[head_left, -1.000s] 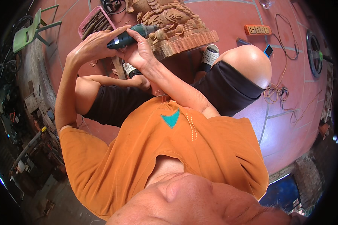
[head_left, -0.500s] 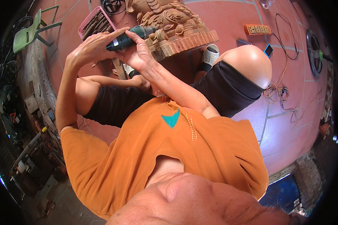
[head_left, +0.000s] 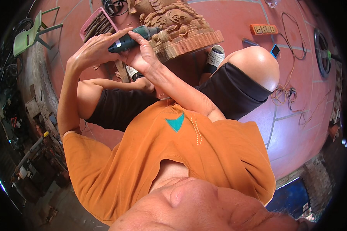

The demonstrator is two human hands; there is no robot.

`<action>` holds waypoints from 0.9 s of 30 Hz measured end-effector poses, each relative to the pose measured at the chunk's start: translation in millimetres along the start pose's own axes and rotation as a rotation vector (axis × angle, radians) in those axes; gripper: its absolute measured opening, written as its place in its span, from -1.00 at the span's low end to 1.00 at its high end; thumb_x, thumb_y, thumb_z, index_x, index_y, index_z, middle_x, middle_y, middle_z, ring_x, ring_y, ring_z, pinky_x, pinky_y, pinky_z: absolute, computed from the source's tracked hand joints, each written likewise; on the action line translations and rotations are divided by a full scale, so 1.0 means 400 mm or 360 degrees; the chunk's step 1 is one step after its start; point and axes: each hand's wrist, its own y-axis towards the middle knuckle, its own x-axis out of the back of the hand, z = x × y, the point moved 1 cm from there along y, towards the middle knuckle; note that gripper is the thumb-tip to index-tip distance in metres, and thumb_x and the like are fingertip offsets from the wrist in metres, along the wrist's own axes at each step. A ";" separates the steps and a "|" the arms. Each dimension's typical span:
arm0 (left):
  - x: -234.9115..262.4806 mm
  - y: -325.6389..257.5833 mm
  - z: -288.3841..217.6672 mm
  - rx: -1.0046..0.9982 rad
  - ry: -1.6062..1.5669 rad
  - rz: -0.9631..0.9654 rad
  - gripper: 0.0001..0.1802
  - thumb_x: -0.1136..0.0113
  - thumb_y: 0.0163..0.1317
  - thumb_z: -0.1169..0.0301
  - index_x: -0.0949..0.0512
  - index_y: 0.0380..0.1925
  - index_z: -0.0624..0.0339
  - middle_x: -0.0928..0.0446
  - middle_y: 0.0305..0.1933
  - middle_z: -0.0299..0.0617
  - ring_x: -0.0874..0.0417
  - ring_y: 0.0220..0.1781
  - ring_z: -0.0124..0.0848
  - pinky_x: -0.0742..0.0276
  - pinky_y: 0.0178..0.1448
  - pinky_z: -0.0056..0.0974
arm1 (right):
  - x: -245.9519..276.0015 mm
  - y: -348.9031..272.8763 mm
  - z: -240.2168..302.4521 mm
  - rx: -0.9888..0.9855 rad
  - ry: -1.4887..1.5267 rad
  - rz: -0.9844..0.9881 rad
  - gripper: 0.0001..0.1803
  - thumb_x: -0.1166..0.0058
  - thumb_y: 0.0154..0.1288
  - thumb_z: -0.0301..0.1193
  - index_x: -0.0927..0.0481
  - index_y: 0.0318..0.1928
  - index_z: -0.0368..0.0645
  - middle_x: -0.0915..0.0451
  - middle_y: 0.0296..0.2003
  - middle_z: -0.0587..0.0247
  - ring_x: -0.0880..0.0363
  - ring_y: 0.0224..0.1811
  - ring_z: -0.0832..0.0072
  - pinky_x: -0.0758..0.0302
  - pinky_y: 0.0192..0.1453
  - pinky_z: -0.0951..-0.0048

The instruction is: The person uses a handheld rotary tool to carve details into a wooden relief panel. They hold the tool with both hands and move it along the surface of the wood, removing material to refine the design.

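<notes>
A green chair stands far left. One pink tray holds a row of chisels, too packed to count. The left hand and right hand curl their fingers round one green grinder, its tip at the carving. One orange socket strip lies right.

A red tiled floor carries everything. On it stand a wood carving and a pink tray. An orange power strip and cables lie nearby.
</notes>
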 end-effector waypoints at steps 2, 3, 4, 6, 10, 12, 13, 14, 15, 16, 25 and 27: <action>0.002 0.001 -0.002 0.0001 -0.0006 0.0002 0.00 -0.48 -0.09 0.22 -0.24 0.44 -0.12 -0.61 -0.16 0.06 -0.66 -0.09 0.03 -0.52 -0.01 -0.03 | -0.007 -0.006 0.005 0.0014 -0.0014 0.0014 -0.64 -0.16 0.34 -0.26 -0.45 0.09 -0.02 -0.58 0.01 0.18 -0.57 0.11 0.22 -0.62 0.10 -0.02; 0.007 0.003 -0.007 0.0000 -0.0014 0.0011 -0.01 -0.46 -0.07 0.23 -0.23 0.44 -0.13 -0.61 -0.17 0.06 -0.66 -0.10 0.02 -0.52 0.01 -0.04 | -0.010 -0.008 0.007 0.0020 -0.0021 0.0021 -0.64 -0.16 0.34 -0.26 -0.45 0.09 -0.02 -0.58 0.02 0.18 -0.57 0.11 0.21 -0.62 0.10 -0.02; 0.009 0.004 -0.010 -0.0001 -0.0022 0.0020 -0.02 -0.45 -0.04 0.23 -0.23 0.45 -0.15 -0.62 -0.18 0.06 -0.65 -0.10 0.01 -0.51 0.03 -0.04 | -0.012 -0.010 0.009 0.0032 -0.0032 0.0015 -0.64 -0.16 0.34 -0.26 -0.45 0.09 -0.02 -0.58 0.01 0.18 -0.57 0.11 0.21 -0.62 0.09 -0.02; 0.010 0.011 -0.011 -0.0091 -0.0021 -0.0023 -0.03 -0.45 -0.04 0.22 -0.24 0.44 -0.14 -0.62 -0.17 0.05 -0.65 -0.09 0.01 -0.51 0.03 -0.04 | -0.013 -0.012 0.015 0.0065 -0.0053 0.0003 -0.63 -0.16 0.34 -0.25 -0.45 0.09 -0.02 -0.58 0.01 0.19 -0.57 0.11 0.21 -0.62 0.09 -0.02; 0.009 0.025 -0.015 -0.0177 -0.0028 -0.0073 -0.04 -0.46 -0.04 0.19 -0.26 0.43 -0.12 -0.62 -0.16 0.06 -0.65 -0.07 0.02 -0.50 0.03 -0.04 | -0.011 -0.013 0.027 0.0094 -0.0053 -0.0053 -0.63 -0.15 0.34 -0.23 -0.45 0.09 -0.02 -0.57 -0.01 0.19 -0.57 0.10 0.22 -0.61 0.08 -0.01; 0.013 0.029 -0.024 -0.0153 -0.0059 -0.0054 -0.03 -0.46 -0.05 0.17 -0.26 0.43 -0.12 -0.63 -0.14 0.07 -0.64 -0.05 0.02 -0.50 0.04 -0.04 | -0.013 -0.015 0.032 0.0105 -0.0063 -0.0057 -0.63 -0.15 0.34 -0.23 -0.45 0.10 -0.02 -0.57 -0.01 0.18 -0.57 0.09 0.23 -0.61 0.08 0.00; 0.014 0.031 -0.027 -0.0141 -0.0074 -0.0044 -0.03 -0.47 -0.06 0.17 -0.26 0.43 -0.11 -0.63 -0.14 0.07 -0.64 -0.05 0.02 -0.50 0.05 -0.04 | -0.011 -0.015 0.035 0.0099 -0.0061 -0.0042 -0.63 -0.14 0.35 -0.23 -0.45 0.10 -0.01 -0.57 -0.01 0.18 -0.57 0.09 0.23 -0.61 0.08 0.01; 0.015 0.033 -0.029 -0.0123 -0.0062 -0.0029 -0.02 -0.47 -0.07 0.16 -0.27 0.42 -0.11 -0.63 -0.14 0.07 -0.64 -0.05 0.02 -0.50 0.05 -0.04 | -0.009 -0.013 0.038 0.0094 -0.0058 -0.0023 -0.63 -0.14 0.35 -0.23 -0.45 0.10 -0.01 -0.57 -0.01 0.18 -0.57 0.09 0.23 -0.60 0.09 0.02; 0.015 0.036 -0.029 -0.0105 -0.0051 -0.0014 -0.02 -0.48 -0.07 0.14 -0.27 0.42 -0.10 -0.63 -0.13 0.07 -0.64 -0.04 0.02 -0.50 0.06 -0.04 | -0.007 -0.011 0.040 0.0088 -0.0054 -0.0005 -0.63 -0.14 0.35 -0.23 -0.45 0.10 0.00 -0.57 -0.01 0.18 -0.57 0.09 0.24 -0.60 0.09 0.03; 0.015 0.038 -0.029 -0.0086 -0.0040 0.0002 -0.01 -0.48 -0.08 0.13 -0.27 0.42 -0.10 -0.63 -0.13 0.07 -0.64 -0.04 0.02 -0.50 0.06 -0.04 | -0.005 -0.010 0.042 0.0086 -0.0052 0.0005 -0.63 -0.14 0.35 -0.23 -0.45 0.10 0.00 -0.57 0.00 0.18 -0.57 0.09 0.24 -0.60 0.09 0.03; 0.007 0.048 -0.022 -0.0138 -0.0023 -0.0026 0.00 -0.49 -0.07 0.12 -0.26 0.43 -0.09 -0.62 -0.11 0.11 -0.63 -0.02 0.04 -0.48 0.08 -0.02 | -0.009 -0.015 0.047 0.0114 -0.0044 -0.0025 -0.66 -0.14 0.35 -0.23 -0.47 0.08 0.02 -0.59 -0.01 0.21 -0.57 0.09 0.25 -0.58 0.12 0.05; 0.004 0.047 -0.021 -0.0156 -0.0030 -0.0037 0.00 -0.48 -0.07 0.10 -0.25 0.43 -0.09 -0.61 -0.11 0.11 -0.62 -0.02 0.04 -0.48 0.09 -0.02 | -0.005 -0.012 0.047 0.0094 -0.0041 -0.0020 -0.66 -0.14 0.35 -0.23 -0.47 0.08 0.02 -0.59 -0.01 0.23 -0.57 0.09 0.26 -0.57 0.12 0.05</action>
